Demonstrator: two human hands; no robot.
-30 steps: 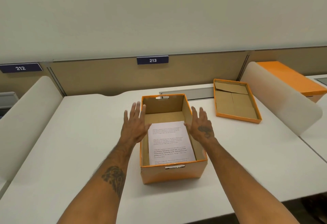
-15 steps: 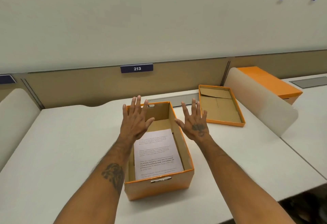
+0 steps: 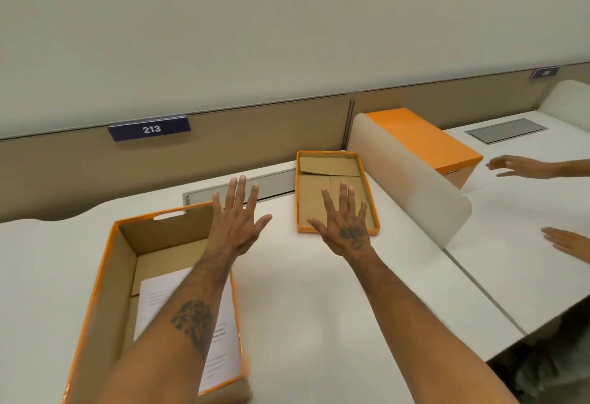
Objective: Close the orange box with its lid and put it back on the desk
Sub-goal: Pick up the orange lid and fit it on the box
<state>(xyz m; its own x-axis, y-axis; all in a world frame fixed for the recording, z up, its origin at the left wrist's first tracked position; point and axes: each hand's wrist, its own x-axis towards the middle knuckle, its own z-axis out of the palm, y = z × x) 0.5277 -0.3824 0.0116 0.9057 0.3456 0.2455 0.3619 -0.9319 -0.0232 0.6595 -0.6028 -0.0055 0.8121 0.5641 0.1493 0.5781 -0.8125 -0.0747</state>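
The white tabletop (image 3: pixel 319 301) carries the open orange box (image 3: pixel 95 301) at the near left, with printed paper (image 3: pixel 153 304) lying inside it. The lid (image 3: pixel 332 180) lies upside down farther back, apart from the box. On the neighbouring tabletop (image 3: pixel 510 244), beyond the white divider (image 3: pixel 408 180), stands a closed orange box (image 3: pixel 421 138).

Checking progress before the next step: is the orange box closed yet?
Still open. The orange box shows its brown inside and paper; its lid lies upside down on the desk, apart.
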